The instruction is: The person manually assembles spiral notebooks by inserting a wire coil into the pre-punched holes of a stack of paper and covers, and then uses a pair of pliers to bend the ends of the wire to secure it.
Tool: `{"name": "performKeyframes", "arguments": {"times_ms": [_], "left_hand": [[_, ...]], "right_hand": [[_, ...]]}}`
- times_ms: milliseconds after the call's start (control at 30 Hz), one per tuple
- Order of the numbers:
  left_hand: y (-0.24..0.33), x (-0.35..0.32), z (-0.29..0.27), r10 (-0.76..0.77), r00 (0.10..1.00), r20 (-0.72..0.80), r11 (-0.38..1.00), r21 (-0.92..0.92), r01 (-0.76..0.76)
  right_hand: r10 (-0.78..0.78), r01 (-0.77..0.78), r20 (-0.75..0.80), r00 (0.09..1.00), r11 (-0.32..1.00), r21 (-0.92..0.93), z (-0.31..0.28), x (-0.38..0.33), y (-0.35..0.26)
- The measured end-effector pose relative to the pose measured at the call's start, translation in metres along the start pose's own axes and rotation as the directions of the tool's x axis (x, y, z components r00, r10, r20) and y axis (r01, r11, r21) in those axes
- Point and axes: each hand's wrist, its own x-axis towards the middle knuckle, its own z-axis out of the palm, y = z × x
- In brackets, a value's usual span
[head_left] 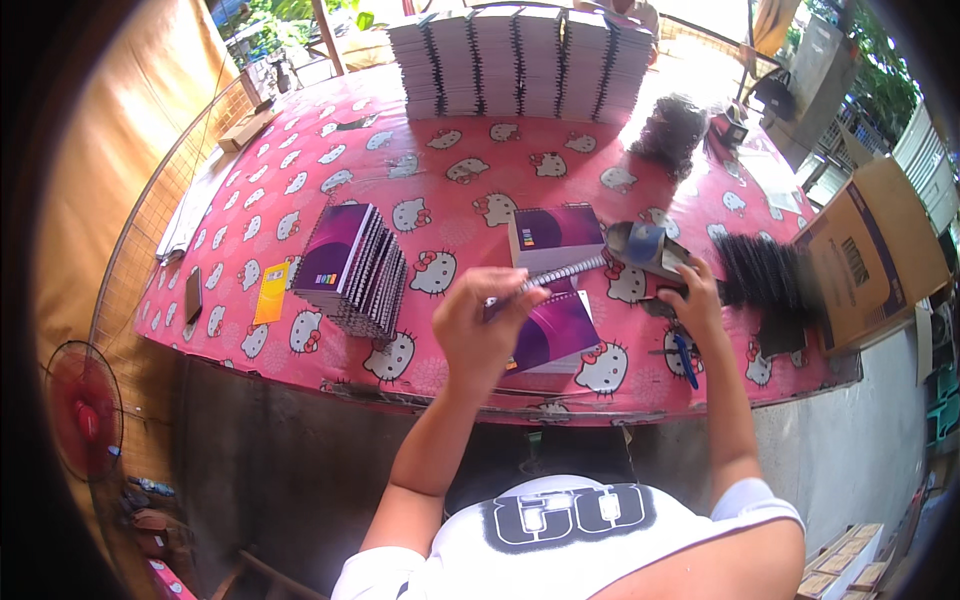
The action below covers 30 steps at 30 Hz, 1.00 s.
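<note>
My left hand is closed on a thin spiral notebook, held tilted on edge with its white coil facing up. Below it lies a stack of loose purple-covered sheets, and a second purple-topped stack is just beyond. My right hand has its fingers apart at the near end of a grey-and-blue tool, whose exact kind I cannot make out. Blue-handled scissors or pliers lie on the table below that hand.
Bound purple notebooks are piled left of centre, beside a yellow notebook and a phone. Tall coil-bound stacks line the back. Black coils lie by a cardboard box. A fan stands left of the pink-covered table.
</note>
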Motion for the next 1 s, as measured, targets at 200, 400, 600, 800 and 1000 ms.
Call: {"name": "performKeyframes", "arguments": {"times_ms": [200, 400, 600, 800, 1000], "left_hand": [[0.02, -0.043, 0.001, -0.055, 0.966, 0.253, 0.964, 0.267, -0.015], [-0.011, -0.052, -0.004, 0.057, 0.982, 0.177, 0.977, 0.193, -0.092], [0.01, -0.038, 0.004, 0.029, 0.991, 0.133, 0.964, 0.257, -0.063], [0.009, -0.038, 0.005, 0.017, 0.995, 0.093, 0.966, 0.255, -0.041], [-0.003, -0.035, -0.006, 0.238, 0.963, 0.128, 0.938, 0.226, -0.262]], "right_hand": [[0.226, -0.194, 0.134, 0.965, 0.957, -0.214, -0.035, -0.091, -0.043], [-0.088, -0.009, 0.199, 0.976, 0.897, 0.442, -0.065, -0.071, -0.13], [-0.268, 0.199, 0.047, 0.962, 0.81, 0.552, -0.061, -0.049, -0.205], [-0.282, 0.211, 0.06, 0.957, 0.827, 0.521, -0.062, -0.045, -0.206], [-0.365, -0.822, 0.738, 0.568, -0.216, 0.526, -0.04, -0.033, -0.186]]}}
